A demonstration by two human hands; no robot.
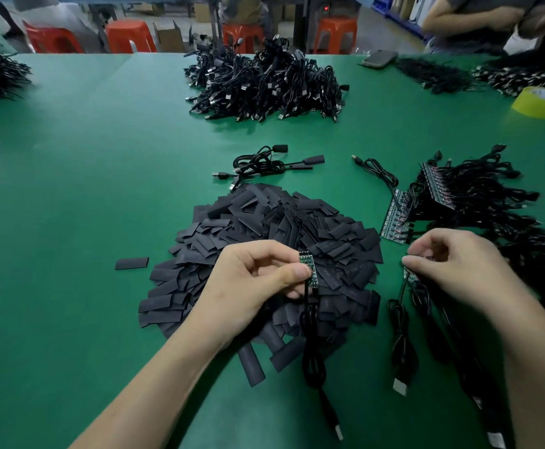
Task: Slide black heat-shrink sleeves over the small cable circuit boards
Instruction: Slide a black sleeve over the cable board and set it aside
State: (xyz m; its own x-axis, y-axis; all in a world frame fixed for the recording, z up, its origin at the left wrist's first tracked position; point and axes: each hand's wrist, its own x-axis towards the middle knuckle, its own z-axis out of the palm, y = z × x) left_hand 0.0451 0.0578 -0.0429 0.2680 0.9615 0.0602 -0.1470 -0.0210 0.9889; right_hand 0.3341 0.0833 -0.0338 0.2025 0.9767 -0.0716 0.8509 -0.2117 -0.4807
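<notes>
We are at the pick-up step. Our left hand (258, 280) pinches a bare green circuit board (307, 268) between thumb and fingers, above the pile of heat-shrink sleeves (264, 222). Its cable (311, 351) hangs toward the near edge of the table (86, 189). Our right hand (455, 264) pinches a second board (409, 276), somewhat blurred. Neither board wears a sleeve. Next, we judge, one hand must let go, take a sleeve from the pile and thread it on.
</notes>
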